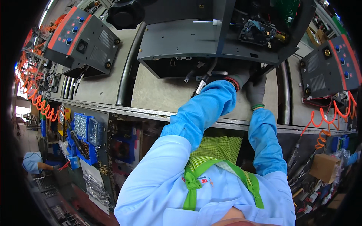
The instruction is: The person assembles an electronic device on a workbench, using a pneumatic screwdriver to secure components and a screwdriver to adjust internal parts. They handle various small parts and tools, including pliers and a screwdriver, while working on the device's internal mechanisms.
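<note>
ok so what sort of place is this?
Probably a factory assembly line: two matching grey machines with orange stripes sit on a long metal bench, rollers are set into it, and coiled orange hoses hang at both sides.

Left grip (242, 78) and right grip (257, 91) are at a grey cabinet (181, 40).

A green checked apron (222, 148) covers a pale blue shirt (154, 169), worn with bright-blue oversleeves (207, 107) and grey gloves (257, 92).
</note>
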`<control>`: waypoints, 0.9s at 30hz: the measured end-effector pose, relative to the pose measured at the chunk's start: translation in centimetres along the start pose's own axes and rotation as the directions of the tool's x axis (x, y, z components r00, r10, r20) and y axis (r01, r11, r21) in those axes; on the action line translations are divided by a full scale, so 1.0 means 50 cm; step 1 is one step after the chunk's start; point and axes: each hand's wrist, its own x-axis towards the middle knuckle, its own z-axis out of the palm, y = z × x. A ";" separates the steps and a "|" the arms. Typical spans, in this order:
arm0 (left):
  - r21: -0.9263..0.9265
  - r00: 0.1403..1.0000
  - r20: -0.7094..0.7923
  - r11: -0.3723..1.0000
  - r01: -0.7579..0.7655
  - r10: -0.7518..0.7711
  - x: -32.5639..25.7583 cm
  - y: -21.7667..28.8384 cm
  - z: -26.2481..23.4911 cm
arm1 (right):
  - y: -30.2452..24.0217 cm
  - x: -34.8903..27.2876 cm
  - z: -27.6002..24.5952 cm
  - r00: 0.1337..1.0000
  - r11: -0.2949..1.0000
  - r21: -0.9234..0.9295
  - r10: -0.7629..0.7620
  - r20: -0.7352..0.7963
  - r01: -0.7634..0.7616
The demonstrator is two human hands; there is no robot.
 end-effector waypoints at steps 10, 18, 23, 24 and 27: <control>-0.010 0.999 0.028 1.000 0.028 -0.028 0.001 0.020 -0.025 | 0.014 0.000 -0.003 1.000 0.999 -0.038 0.024 0.017 -0.024; 0.011 0.985 0.123 0.993 0.121 -0.122 -0.006 -0.003 0.060 | 0.034 -0.002 0.011 1.000 0.994 0.110 -0.025 0.002 0.024; 0.037 0.917 0.306 0.966 0.256 -0.255 0.008 -0.020 0.070 | 0.044 -0.001 0.014 1.000 1.000 -0.001 -0.010 -0.020 0.010; 0.027 0.928 0.249 0.960 0.278 -0.276 0.004 -0.018 0.063 | 0.041 0.002 0.016 1.000 0.998 0.059 -0.006 -0.006 0.006; -0.007 0.944 0.194 0.962 0.273 -0.266 -0.018 -0.001 0.054 | 0.036 0.005 0.000 1.000 0.995 0.100 -0.007 0.013 0.006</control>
